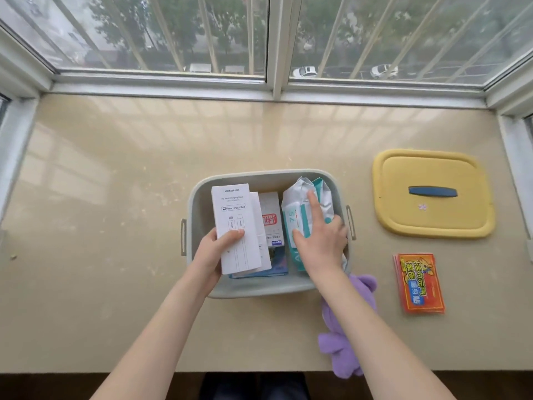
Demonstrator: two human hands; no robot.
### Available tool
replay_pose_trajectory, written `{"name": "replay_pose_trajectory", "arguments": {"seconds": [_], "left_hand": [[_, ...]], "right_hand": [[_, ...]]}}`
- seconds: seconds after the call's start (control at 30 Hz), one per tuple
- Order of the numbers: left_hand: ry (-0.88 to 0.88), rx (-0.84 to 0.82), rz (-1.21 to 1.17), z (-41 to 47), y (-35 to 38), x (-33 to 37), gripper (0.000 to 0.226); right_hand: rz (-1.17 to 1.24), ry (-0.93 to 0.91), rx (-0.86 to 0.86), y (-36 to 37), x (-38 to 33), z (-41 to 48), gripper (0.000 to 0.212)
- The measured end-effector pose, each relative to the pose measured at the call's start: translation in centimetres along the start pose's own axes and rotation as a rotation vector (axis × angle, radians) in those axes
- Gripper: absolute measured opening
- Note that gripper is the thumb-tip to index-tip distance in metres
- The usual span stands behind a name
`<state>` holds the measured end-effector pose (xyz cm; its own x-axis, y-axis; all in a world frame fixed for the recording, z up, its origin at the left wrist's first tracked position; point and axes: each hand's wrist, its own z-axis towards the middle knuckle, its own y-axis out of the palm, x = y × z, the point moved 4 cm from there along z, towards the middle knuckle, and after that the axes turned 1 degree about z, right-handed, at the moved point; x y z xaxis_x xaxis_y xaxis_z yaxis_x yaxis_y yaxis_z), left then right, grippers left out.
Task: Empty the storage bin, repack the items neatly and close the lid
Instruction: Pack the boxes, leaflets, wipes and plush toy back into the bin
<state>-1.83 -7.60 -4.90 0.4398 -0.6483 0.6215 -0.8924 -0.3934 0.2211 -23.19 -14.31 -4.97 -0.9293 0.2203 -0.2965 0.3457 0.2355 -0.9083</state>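
Note:
A grey storage bin (261, 288) stands open in the middle of the beige sill. My left hand (212, 252) grips a white cable box (235, 223) above the bin's left half, with a second white box just behind it. My right hand (320, 238) reaches into the right half and rests on a pack of wet wipes (297, 209), index finger stretched along it. Between the two lie a small white box with a red mark (271, 220) and a blue packet (278, 265). The yellow lid (432, 194) with a blue handle lies flat to the right.
An orange packet stack (419, 282) lies right of the bin. A purple plush toy (347, 336) sits at the sill's front edge under my right forearm. The window frame (274, 88) runs along the back, with side walls at both ends.

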Motion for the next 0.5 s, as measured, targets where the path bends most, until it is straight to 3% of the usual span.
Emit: {"name": "replay_pose_trajectory", "arguments": {"seconds": [0.23, 0.5], "left_hand": [[-0.032, 0.013, 0.004, 1.2, -0.9, -0.7, 0.059], [-0.058, -0.003, 0.017, 1.8, -1.2, -1.4, 0.055]], "right_hand": [[-0.039, 0.062, -0.098, 2.7, 0.2, 1.6, 0.086], [-0.060, 0.088, -0.099, 4.1, 0.5, 1.8, 0.089]]}}
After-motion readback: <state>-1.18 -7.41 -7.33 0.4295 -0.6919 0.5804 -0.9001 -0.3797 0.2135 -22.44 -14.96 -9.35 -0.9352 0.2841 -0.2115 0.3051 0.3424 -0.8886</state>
